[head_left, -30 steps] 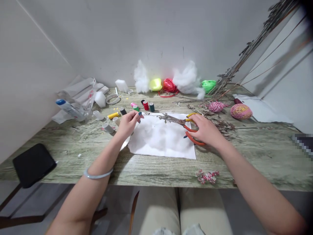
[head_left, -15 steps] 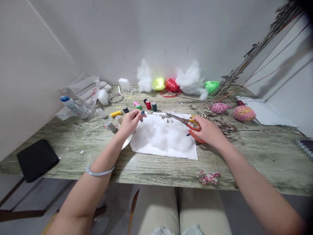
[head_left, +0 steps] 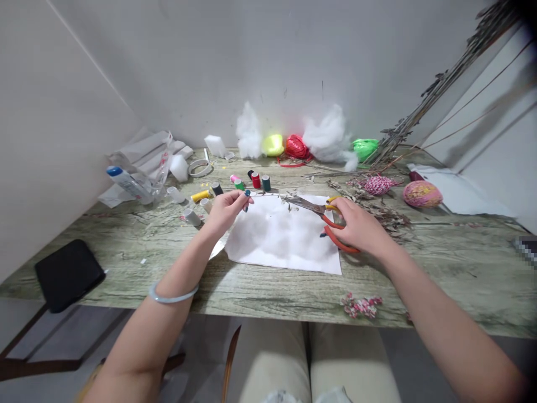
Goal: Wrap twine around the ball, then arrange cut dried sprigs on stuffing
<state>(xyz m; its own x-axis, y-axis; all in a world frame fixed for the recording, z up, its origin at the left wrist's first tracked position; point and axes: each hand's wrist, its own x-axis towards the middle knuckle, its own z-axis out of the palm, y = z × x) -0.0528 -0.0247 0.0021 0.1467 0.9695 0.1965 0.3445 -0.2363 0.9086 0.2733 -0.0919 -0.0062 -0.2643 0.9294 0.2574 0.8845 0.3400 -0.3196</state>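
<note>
My right hand [head_left: 356,226] is closed round the orange handles of a pair of scissors [head_left: 312,208], whose blades point left over the far edge of a white sheet [head_left: 285,238]. My left hand [head_left: 224,211] pinches one end of a thin dry twig [head_left: 266,194] that runs to the scissor blades. Small dry bits lie on the sheet below the blades.
Thread spools [head_left: 255,180] and a glue tube [head_left: 126,183] lie left and behind. Cotton wadding [head_left: 327,137], raffia balls [head_left: 297,147], twine balls [head_left: 422,194] and dried branches [head_left: 419,112] fill the back and right. A black pouch [head_left: 67,274] sits at the left edge, pink dried flowers [head_left: 361,306] at the front.
The scissor handles closed and have opened again, and small dry bits now lie on the sheet. Both hands stay in place at the twig; the camera has shifted slightly.
</note>
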